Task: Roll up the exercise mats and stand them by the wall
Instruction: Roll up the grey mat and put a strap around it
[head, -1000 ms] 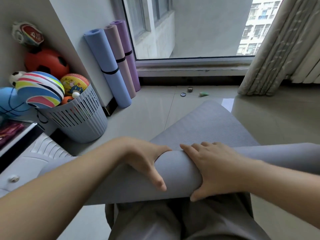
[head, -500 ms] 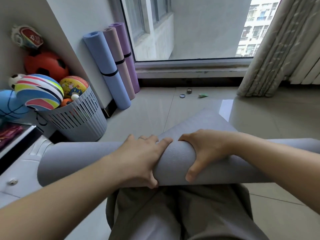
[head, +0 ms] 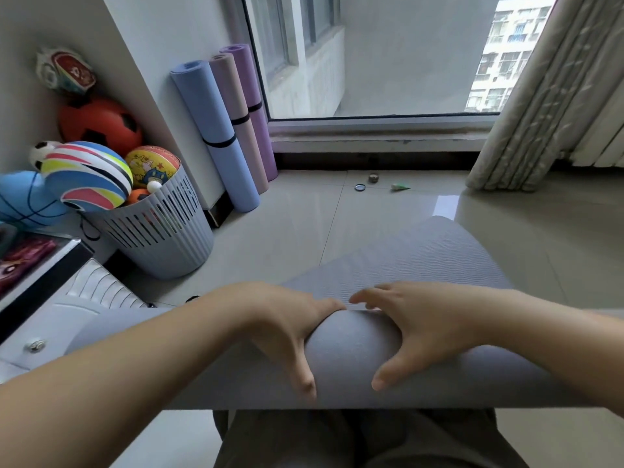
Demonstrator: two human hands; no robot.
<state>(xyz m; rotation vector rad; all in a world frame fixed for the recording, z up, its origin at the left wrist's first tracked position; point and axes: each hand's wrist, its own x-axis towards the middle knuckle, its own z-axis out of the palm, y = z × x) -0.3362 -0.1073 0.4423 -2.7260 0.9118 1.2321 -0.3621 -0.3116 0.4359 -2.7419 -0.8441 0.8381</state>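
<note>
A grey exercise mat [head: 351,352] lies partly rolled across the floor in front of my knees, its unrolled end [head: 415,255] stretching away toward the window. My left hand [head: 287,325] grips the roll from above, fingers over the far side and thumb down the near side. My right hand [head: 415,325] grips it the same way just to the right. Three rolled mats stand against the wall at the back left: blue [head: 216,136], pink [head: 238,119] and purple [head: 253,106], each with a black strap.
A grey slatted basket [head: 162,238] full of balls stands at the left, next to a white cabinet [head: 67,309]. Small items [head: 373,179] lie on the tiles by the window sill. A curtain [head: 530,106] hangs at the right.
Both hands have reached forward over the roll and taken a new grip; the roll has turned toward the window and the flat part of the mat is shorter.
</note>
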